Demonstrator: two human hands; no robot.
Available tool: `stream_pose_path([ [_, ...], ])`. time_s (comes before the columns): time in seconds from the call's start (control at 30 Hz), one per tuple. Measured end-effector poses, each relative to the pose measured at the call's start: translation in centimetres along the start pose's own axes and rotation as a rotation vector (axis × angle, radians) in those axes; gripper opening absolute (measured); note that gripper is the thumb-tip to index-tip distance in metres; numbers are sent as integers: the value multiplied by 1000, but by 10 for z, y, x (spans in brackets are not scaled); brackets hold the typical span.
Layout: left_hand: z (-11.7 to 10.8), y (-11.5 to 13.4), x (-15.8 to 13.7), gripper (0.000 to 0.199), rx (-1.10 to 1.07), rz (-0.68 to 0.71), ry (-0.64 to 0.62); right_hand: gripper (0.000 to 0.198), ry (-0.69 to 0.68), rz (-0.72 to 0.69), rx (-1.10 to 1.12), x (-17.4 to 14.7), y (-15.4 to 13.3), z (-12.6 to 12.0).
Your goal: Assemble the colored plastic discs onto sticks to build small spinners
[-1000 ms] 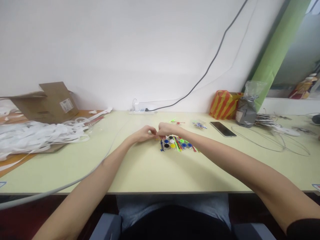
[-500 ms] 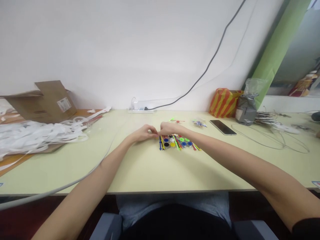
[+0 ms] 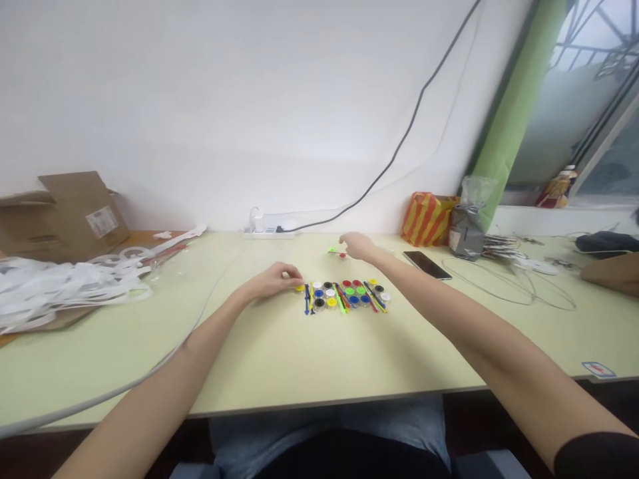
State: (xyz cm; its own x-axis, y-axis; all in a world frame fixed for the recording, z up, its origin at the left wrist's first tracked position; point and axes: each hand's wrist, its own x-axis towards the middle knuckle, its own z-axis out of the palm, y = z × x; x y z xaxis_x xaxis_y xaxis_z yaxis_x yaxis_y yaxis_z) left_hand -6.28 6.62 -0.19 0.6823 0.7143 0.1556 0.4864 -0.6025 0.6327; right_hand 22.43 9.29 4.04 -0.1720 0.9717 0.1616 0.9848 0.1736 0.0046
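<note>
My left hand (image 3: 277, 279) lies low over the table, its thumb and fingertips closed at the edge of a small yellow disc (image 3: 299, 288). Just right of it is a flat group of small pieces: colored round discs (image 3: 354, 300) in clear rims, with thin blue, yellow, green and red arrow-shaped sticks (image 3: 306, 301) in bundles between them. Farther back, my right hand (image 3: 357, 246) reaches over the table with its fingers apart, beside a few small green and red pieces (image 3: 337, 253). No held piece shows in it.
A phone (image 3: 426, 265) lies right of my right forearm, near a striped bag (image 3: 426, 219) and a grey pouch (image 3: 466, 231). White strips (image 3: 74, 293) and a cardboard box (image 3: 74, 213) are at left. A cable (image 3: 190, 332) crosses my left forearm. Another person's arm (image 3: 612, 273) shows far right.
My right hand has left the group of discs and moved back toward the small green and red pieces. My left hand stays at the group's left end. The view has shifted to the right.
</note>
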Motion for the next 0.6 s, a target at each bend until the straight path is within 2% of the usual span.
stream_pose_path([
  [0.1, 3, 3, 1, 49, 68, 17, 76, 41, -34, -26, 9, 4, 6, 13],
  [0.3, 8, 6, 4, 48, 132, 82, 297, 23, -18, 13, 38, 1, -3, 32],
  [0.5, 14, 22, 4, 41, 147, 135, 390, 19, 86, -90, 173, -20, -17, 11],
  [0.57, 19, 36, 4, 37, 110, 150, 404, 19, 122, -176, 309, -41, -27, 4],
  [0.6, 22, 44, 4, 39, 80, 155, 400, 17, 146, -262, 493, -54, -32, 1],
])
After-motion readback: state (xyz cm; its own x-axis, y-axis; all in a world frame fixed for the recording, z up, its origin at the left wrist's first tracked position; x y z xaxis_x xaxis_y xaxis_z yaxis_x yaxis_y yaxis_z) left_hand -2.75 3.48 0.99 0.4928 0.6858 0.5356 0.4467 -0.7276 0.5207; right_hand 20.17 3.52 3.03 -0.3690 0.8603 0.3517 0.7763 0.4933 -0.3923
